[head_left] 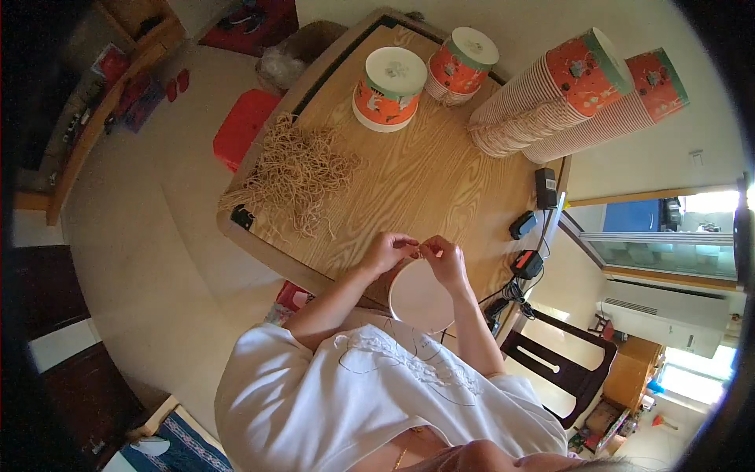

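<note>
A round pale paper tub (421, 297) is lying at the near edge of the wooden table (440, 181), its plain bottom facing up, below both hands.

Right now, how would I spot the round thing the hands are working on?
Find the wooden table. At its near edge the left hand and right hand meet over a plain pale round paper tub. Unlike the orange patterned tubs at the far side, it has no pattern.
</note>
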A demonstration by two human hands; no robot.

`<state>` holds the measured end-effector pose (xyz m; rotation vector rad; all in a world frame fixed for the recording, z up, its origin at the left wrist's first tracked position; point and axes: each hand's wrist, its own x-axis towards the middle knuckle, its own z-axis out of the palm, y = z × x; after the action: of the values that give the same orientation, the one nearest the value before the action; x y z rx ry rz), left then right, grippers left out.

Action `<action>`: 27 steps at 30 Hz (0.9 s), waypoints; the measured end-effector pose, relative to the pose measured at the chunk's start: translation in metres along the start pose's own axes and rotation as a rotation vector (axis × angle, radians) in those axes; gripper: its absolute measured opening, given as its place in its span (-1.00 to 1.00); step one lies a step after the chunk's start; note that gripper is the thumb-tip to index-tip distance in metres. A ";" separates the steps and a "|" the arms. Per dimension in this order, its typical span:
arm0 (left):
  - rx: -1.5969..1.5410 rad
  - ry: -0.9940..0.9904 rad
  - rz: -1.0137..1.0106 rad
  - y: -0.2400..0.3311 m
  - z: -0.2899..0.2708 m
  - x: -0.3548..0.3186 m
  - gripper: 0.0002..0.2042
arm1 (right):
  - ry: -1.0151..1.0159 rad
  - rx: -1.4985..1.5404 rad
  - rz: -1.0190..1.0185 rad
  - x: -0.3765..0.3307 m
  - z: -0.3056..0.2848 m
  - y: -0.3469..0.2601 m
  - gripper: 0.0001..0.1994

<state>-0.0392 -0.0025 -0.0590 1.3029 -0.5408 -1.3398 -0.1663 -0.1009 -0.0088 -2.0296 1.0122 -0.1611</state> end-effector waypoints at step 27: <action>0.004 -0.009 -0.010 -0.013 -0.013 -0.005 -0.92 | -0.185 0.250 0.075 0.005 -0.009 0.003 -0.78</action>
<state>-0.0345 0.0103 -0.0725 1.3044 -0.5440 -1.3543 -0.1688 -0.1105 -0.0062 -1.7431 0.9027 -0.0548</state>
